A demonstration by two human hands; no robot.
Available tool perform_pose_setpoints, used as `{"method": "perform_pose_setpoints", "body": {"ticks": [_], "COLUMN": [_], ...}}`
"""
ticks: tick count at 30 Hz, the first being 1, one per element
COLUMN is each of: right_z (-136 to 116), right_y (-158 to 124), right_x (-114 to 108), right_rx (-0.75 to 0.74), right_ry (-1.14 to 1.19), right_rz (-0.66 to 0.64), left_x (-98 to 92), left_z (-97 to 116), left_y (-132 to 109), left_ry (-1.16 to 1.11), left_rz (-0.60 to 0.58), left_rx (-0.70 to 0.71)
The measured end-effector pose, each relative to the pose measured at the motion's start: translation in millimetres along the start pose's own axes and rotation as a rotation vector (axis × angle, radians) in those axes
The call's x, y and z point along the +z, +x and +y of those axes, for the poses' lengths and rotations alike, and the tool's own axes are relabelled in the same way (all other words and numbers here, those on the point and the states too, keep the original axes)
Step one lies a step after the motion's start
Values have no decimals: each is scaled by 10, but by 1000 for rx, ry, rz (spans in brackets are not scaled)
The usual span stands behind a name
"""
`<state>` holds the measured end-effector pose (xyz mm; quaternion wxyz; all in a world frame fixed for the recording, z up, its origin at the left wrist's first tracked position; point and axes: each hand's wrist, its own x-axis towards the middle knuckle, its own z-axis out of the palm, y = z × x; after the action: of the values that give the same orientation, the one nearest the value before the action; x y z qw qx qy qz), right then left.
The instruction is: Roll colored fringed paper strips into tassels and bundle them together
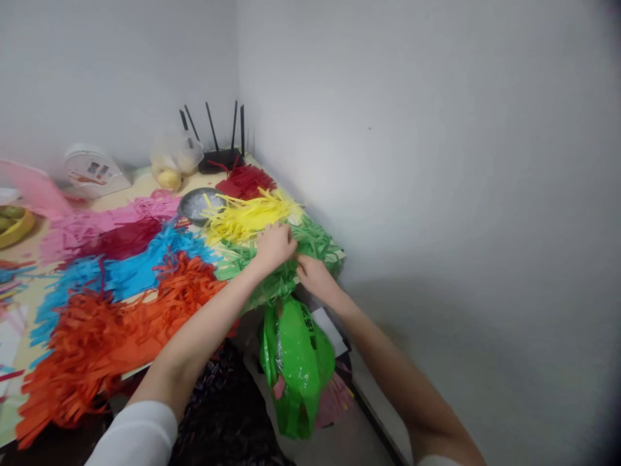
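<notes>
Both hands meet over a pile of green fringed paper (315, 239) at the table's right corner. My left hand (276, 246) is curled, closed on the green strips, with its fingertips turned away from view. Just to its right, my right hand (314, 277) pinches at the same fringe, its fingers partly hidden. A bright green plastic bag (298, 356) hangs below the table edge under the hands. Yellow fringed paper (250, 213) lies directly beyond my left hand.
Orange fringed paper (136, 320), blue fringed paper (130, 272) and pink fringed paper (72, 230) spread leftward. A grey bowl (196, 206), dark red fringe (247, 181) and black router (220, 159) sit farther back. The white wall (436, 162) closes the right side.
</notes>
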<state>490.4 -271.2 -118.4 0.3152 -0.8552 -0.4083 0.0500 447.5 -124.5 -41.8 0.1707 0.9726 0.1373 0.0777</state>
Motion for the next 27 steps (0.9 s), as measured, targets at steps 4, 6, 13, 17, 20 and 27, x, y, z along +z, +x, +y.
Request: {"method": "perform_pose_setpoints", "body": {"ticks": [4, 6, 13, 17, 20, 27], "right_z": [36, 84, 178, 266, 321, 263], "right_y": [151, 212, 320, 382, 396, 269], "right_x": [248, 275, 312, 309, 271, 138], "right_rx": [46, 78, 220, 398, 517, 657], "right_ry": [75, 122, 337, 486, 615, 799], "right_rz": [55, 88, 173, 202, 240, 273], "left_x": [-178, -249, -474, -670, -894, -1714], "left_z": [-143, -252, -576, -735, -894, -1660], "left_y": [-20, -36, -156, -169, -153, -424], "left_ry": [-95, -150, -200, -225, -296, -573], "left_rz": [225, 301, 491, 617, 710, 901], "left_rx": [14, 3, 61, 103, 100, -44]}}
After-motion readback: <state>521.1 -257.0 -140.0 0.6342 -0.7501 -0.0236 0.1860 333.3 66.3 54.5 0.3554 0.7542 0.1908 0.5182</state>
